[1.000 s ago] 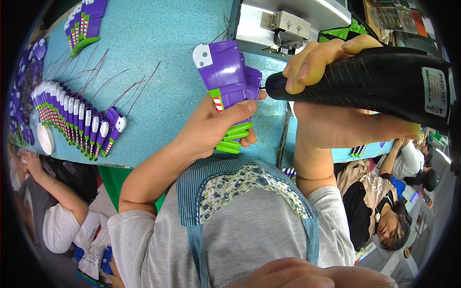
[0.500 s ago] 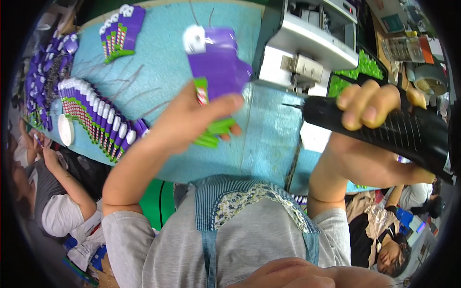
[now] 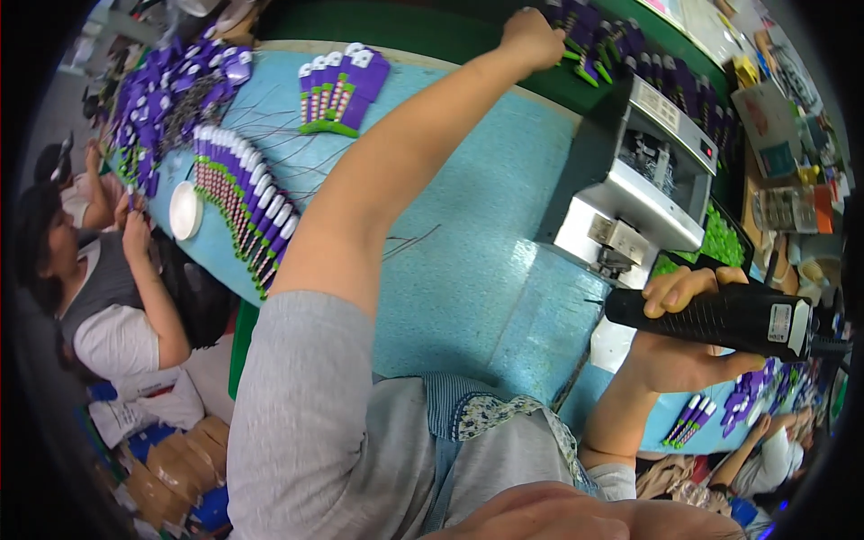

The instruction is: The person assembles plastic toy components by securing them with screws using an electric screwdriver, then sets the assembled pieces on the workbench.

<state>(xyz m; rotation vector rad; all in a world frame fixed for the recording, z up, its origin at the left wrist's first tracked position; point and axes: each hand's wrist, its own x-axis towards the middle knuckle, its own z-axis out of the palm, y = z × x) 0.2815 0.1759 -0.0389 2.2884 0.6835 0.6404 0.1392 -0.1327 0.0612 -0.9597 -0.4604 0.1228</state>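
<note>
My right hand (image 3: pixel 670 346) grips a black electric screwdriver (image 3: pixel 711 317), held level above the bench. Its thin bit points left, and a cord leaves its right end. Stretched across the bench to the far side, my left hand (image 3: pixel 533 40) has its fingers curled against purple-and-green plastic pieces (image 3: pixel 589 40) on a dark green belt. What those fingers hold, if anything, is hidden. A fanned group of purple pieces with white tops and green feet (image 3: pixel 337 90) lies left of my forearm. Nearer, a long overlapping row of similar pieces (image 3: pixel 243 202) curves toward the bench edge.
A grey metal machine (image 3: pixel 652 175) stands right of centre, beside a black tray of bright green parts (image 3: pixel 720 238). A purple heap (image 3: pixel 175 94) and a white round dish (image 3: pixel 185 211) are at left. Thin wires (image 3: pixel 414 241) lie on the blue bench (image 3: pixel 468 315). Co-workers sit on both sides.
My left hand has swung from mid-bench, where it held a purple-and-green piece, out to the far belt. My right hand keeps the screwdriver, and the view has shifted.
</note>
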